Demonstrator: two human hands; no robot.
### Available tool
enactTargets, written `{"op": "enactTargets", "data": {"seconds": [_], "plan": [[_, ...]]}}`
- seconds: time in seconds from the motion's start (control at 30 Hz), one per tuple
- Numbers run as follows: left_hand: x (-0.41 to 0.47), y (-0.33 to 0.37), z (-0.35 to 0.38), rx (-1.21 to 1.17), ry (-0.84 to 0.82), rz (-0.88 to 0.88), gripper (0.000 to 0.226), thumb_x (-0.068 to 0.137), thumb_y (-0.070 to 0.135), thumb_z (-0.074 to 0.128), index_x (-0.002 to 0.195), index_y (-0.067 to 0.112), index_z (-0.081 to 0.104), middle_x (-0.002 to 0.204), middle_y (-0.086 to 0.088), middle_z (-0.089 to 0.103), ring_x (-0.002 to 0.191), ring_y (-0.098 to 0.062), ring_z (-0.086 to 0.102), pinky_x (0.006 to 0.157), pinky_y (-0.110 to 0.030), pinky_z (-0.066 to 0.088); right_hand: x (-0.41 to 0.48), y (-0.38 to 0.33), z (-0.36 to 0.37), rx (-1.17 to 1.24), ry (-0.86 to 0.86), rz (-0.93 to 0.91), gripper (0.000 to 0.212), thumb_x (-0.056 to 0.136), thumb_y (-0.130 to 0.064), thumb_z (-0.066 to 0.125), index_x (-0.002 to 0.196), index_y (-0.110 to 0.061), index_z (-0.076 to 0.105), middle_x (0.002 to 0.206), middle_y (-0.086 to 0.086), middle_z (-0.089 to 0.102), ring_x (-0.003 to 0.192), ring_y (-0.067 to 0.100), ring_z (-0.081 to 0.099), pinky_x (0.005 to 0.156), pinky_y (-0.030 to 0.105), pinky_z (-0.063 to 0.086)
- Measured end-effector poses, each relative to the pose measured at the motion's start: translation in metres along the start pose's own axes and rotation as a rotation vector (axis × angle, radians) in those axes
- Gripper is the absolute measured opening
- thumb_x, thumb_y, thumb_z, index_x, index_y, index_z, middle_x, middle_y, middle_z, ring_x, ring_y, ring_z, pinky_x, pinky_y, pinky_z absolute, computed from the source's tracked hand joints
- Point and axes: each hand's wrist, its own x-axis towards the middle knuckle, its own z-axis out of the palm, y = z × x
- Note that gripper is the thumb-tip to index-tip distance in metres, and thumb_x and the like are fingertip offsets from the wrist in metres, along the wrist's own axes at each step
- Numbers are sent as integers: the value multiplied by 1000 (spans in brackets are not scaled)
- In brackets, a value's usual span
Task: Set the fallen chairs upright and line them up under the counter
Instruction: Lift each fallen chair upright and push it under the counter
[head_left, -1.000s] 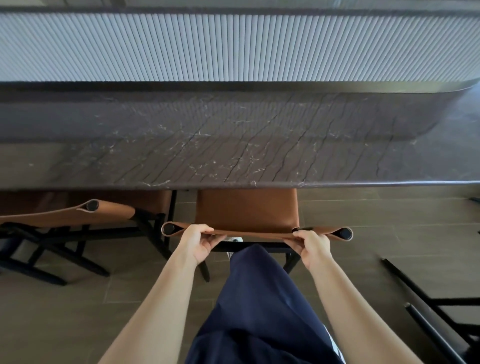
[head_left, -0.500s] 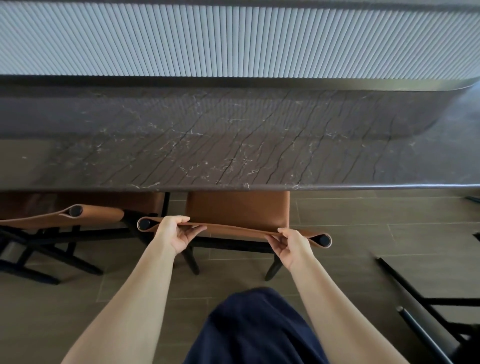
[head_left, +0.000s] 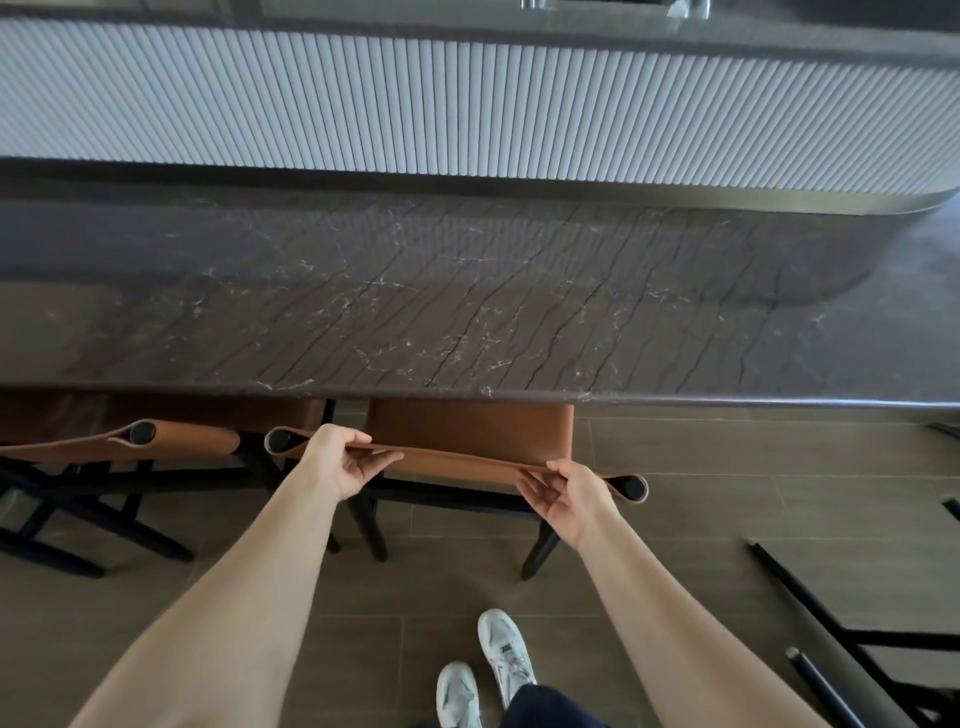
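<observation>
View from a head camera, looking down. Nearest, at the bottom edge, 2 pale sneakers (head_left: 483, 670) stand on a brown tiled floor (head_left: 727, 467), with a dark blue trouser leg (head_left: 550, 709) just above the lower frame. 2 bare forearms reach forward from the bottom corners.

The left hand (head_left: 340, 460) is closed over the top edge of a chair (head_left: 467, 431), near its left end, fingers curled under the tan leather backrest. The right hand (head_left: 571, 493) pinches the same edge near its right end, thumb on top. This chair stands upright on black legs, its seat tucked partly beneath the counter (head_left: 467, 301), the backrest just outside the counter's front edge.

To its left, a 2nd chair (head_left: 171, 441) of the same tan leather and black frame also stands upright, close beside the first and likewise partly under the counter.

At the lower right, black chair legs (head_left: 810, 613) lie slanted on the floor, well apart from the held chair.

Beyond, the counter's dark veined stone top spans the frame. Behind it rises a pale ribbed panel (head_left: 467, 104) that curves away at the right.
</observation>
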Motion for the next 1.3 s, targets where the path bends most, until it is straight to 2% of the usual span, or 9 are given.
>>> {"op": "enactTargets", "data": {"seconds": [0.23,0.4,0.57,0.63,0.73,0.87,1.0,1.1,1.3], "plan": [[11,6,5,19,26,8,19,91,-10,39,104,-2,51,120,-31,55,105,-51,59,74,-52,55,13,0,12,-10,56,3,7,98,2,45,100,1,52,97,21,63,84,31,66,67,39,55],[16,4,0,-3,13,31,32,90,-9,41,121,-2,49,124,-31,55,105,-49,60,68,-50,56,11,1,11,-31,45,-2,6,99,-1,47,99,-1,53,99,20,65,84,29,67,65,38,54],[13,-3,-5,-32,-1,57,34,92,-3,47,126,0,50,123,-28,57,107,-45,61,66,-48,58,10,6,7,-22,21,-11,12,100,-6,49,110,-3,54,111,20,65,89,30,69,68,40,55],[8,-7,-7,-56,-20,69,34,94,4,51,128,2,49,123,-27,58,109,-42,61,69,-48,58,5,8,5,-21,-8,-13,19,100,-10,49,118,-5,52,113,21,66,93,31,69,69,40,55],[-1,-15,-6,-84,-42,85,31,96,15,55,125,5,50,119,-25,58,106,-38,62,76,-48,57,-5,10,0,-42,-46,-17,28,101,-16,50,127,-6,50,113,21,68,99,31,68,76,42,55],[-16,-24,-5,-95,-84,107,33,97,21,56,126,6,48,118,-24,56,104,-38,62,72,-46,55,-19,14,-11,-55,-89,-41,35,102,-22,48,132,-5,50,115,17,70,103,30,68,77,40,56],[-34,-43,-11,-103,-134,170,35,98,18,52,129,3,50,123,-20,60,104,-35,66,69,-39,58,-35,18,-29,-33,-153,-84,34,101,-21,46,129,-3,53,110,15,73,101,30,70,77,39,57],[-50,-61,-13,-110,-185,221,34,100,18,46,130,3,51,125,-15,62,102,-33,69,73,-40,59,-48,22,-45,-34,-196,-116,34,102,-23,42,125,-4,58,110,14,73,101,29,71,80,38,57],[-90,-101,-8,28,-316,289,31,101,19,41,119,8,63,121,-10,68,106,-32,68,81,-40,59,-78,26,-80,-78,-221,-173,33,102,-24,41,121,-11,65,114,12,72,103,27,71,86,39,55]]}}
